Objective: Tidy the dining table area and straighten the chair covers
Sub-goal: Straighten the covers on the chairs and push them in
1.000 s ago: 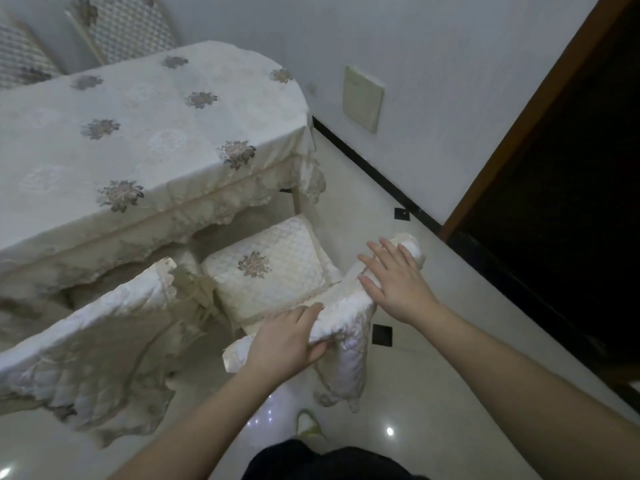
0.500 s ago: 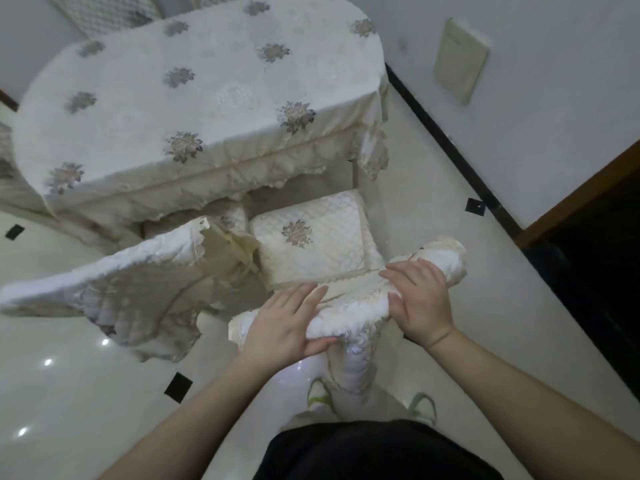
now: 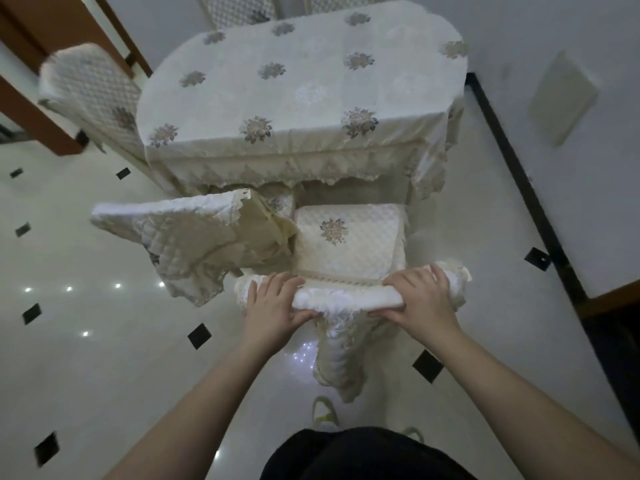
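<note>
Head view: both hands grip the top edge of the near chair's cover (image 3: 346,299), at 6 o'clock from the desk (image 3: 304,81). The left hand (image 3: 273,304) holds the cover's left end, fingers (image 3: 277,282) laid over the top and thumb curled under the front. The right hand (image 3: 420,299) clamps the right end the same way, fingers (image 3: 415,277) wrapped over the roll. The seat cushion (image 3: 349,237) sits just beyond the hands, tucked toward the desk's cloth hem. At 9 o'clock from this chair, a second chair's cover (image 3: 187,237) hangs askew, its quilted flap drooping, not yet straightened. A third chair (image 3: 90,88) stands at 10 o'clock beside the desk.

Risks, as I judge them: an uneven pull by either hand could skew the cover or bunch its lace front panel (image 3: 337,355); a hard tug could tip the chair or drag it on the glossy floor (image 3: 104,341).
</note>
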The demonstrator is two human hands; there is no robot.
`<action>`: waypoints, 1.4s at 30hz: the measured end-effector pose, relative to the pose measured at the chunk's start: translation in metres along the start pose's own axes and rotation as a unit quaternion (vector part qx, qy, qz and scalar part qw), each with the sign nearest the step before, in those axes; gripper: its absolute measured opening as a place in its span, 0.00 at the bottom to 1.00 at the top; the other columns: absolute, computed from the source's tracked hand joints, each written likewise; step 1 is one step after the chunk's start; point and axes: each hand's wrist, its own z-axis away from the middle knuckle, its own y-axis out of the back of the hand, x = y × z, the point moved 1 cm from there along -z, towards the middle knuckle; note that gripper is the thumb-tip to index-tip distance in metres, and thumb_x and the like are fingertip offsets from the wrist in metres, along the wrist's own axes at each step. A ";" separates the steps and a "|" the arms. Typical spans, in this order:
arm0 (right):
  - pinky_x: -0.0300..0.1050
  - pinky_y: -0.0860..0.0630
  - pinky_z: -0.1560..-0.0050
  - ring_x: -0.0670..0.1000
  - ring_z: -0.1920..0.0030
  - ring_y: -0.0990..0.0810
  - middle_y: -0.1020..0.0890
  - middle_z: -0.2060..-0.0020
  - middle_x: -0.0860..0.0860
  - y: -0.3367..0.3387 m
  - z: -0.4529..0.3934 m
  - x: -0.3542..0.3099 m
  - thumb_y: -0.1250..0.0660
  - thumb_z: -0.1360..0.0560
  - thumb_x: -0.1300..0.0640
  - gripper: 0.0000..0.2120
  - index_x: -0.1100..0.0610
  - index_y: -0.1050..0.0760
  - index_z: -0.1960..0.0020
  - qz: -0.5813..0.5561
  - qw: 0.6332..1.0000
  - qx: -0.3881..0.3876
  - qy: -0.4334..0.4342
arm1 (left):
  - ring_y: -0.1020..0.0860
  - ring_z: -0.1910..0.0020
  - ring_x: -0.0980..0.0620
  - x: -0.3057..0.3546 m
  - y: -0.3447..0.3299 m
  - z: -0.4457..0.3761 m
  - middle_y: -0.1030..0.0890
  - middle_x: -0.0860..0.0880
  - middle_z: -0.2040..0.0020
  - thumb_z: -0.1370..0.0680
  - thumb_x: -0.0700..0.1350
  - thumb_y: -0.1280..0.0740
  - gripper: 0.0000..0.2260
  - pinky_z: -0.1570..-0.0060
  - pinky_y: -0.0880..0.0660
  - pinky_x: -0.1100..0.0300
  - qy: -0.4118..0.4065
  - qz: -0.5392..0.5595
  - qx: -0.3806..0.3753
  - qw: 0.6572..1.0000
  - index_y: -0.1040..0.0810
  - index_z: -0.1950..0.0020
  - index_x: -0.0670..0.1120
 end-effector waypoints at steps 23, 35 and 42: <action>0.64 0.45 0.33 0.57 0.45 0.27 0.22 0.50 0.48 -0.008 -0.078 0.001 0.45 0.36 0.28 0.31 0.48 0.24 0.46 0.048 0.994 -0.042 -0.086 | 0.41 0.28 0.51 -0.035 0.010 -0.102 0.32 0.54 0.30 0.32 0.71 0.41 0.27 0.30 0.53 0.38 -0.056 0.087 -0.025 0.994 0.25 0.41 0.57; 0.63 0.45 0.32 0.55 0.43 0.28 0.23 0.48 0.46 -0.010 -0.121 0.019 0.45 0.39 0.26 0.35 0.48 0.24 0.44 0.033 0.994 -0.072 -0.073 | 0.38 0.30 0.52 -0.039 0.003 -0.143 0.30 0.54 0.32 0.36 0.76 0.48 0.34 0.31 0.50 0.37 -0.060 0.083 -0.001 0.995 0.24 0.41 0.57; 0.63 0.42 0.34 0.53 0.44 0.28 0.23 0.50 0.45 -0.013 -0.153 0.035 0.45 0.39 0.25 0.34 0.47 0.24 0.46 0.026 0.995 -0.075 -0.059 | 0.36 0.31 0.51 -0.040 0.006 -0.178 0.28 0.55 0.34 0.36 0.76 0.46 0.34 0.31 0.51 0.40 -0.050 0.096 -0.012 0.994 0.24 0.41 0.57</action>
